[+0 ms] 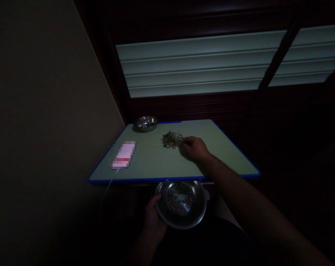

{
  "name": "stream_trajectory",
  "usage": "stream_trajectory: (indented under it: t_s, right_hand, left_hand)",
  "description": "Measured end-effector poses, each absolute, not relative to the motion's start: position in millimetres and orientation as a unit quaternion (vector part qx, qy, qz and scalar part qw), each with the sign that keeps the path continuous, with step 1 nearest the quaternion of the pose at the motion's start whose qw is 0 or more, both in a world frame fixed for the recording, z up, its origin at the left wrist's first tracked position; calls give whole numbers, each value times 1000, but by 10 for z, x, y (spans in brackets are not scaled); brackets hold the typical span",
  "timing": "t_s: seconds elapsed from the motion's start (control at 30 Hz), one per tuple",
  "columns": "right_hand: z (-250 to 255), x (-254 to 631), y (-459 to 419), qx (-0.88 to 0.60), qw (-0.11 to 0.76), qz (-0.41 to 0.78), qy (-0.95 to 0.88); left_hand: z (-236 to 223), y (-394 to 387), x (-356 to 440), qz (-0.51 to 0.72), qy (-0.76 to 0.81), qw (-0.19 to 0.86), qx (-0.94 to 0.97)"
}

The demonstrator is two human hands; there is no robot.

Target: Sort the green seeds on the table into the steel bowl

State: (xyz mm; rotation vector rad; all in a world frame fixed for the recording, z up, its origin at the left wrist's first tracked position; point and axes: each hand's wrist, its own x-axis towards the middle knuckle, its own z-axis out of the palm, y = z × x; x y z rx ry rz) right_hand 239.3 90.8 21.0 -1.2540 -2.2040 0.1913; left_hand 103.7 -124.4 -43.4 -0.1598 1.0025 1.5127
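A loose pile of small dark-green and brownish bits [169, 139], perhaps dried herbs or seeds, lies on the pale green tabletop [153, 162]. At its right edge is my right hand [195, 147], with the fingers pinched together. Something small and pale may be between the fingertips, but the dim light hides what it is. Below the table's front edge my left hand [154, 218] grips the left side of a steel bowl [199, 208], thumb on the rim. Some small bits and reflections show inside this bowl, which is tilted towards me.
A smaller steel bowl [146, 128] stands at the table's back left corner. A blurred-out phone [124, 155] with a white cable [108, 188] lies at the left. Blue edging [145, 180] rims the table. A wall [59, 111] and dark slatted doors [200, 70] stand close by.
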Motion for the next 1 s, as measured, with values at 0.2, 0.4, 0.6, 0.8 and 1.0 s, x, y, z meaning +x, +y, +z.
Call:
stream_trajectory:
  t_s: [0.2, 0.4, 0.6, 0.8, 1.0]
  right_hand:
    - [218, 2407, 896, -467, 295, 78, -830]
    - [228, 2404, 899, -466, 288, 65, -834]
    - [213, 2407, 928, -446, 283, 61, -847]
    - [222, 2413, 911, -459, 284, 39, -841]
    - [204, 2407, 926, -456, 277, 36, -845]
  left_hand:
    - [-439, -1252, 1039, 657, 438, 610, -71]
    - [-431, -1251, 1039, 656, 438, 611, -68]
    - [-460, -1247, 1034, 657, 437, 611, -67]
    - [-479, -1255, 1025, 660, 433, 610, -66]
    - [-484, -1254, 1029, 666, 431, 606, -57]
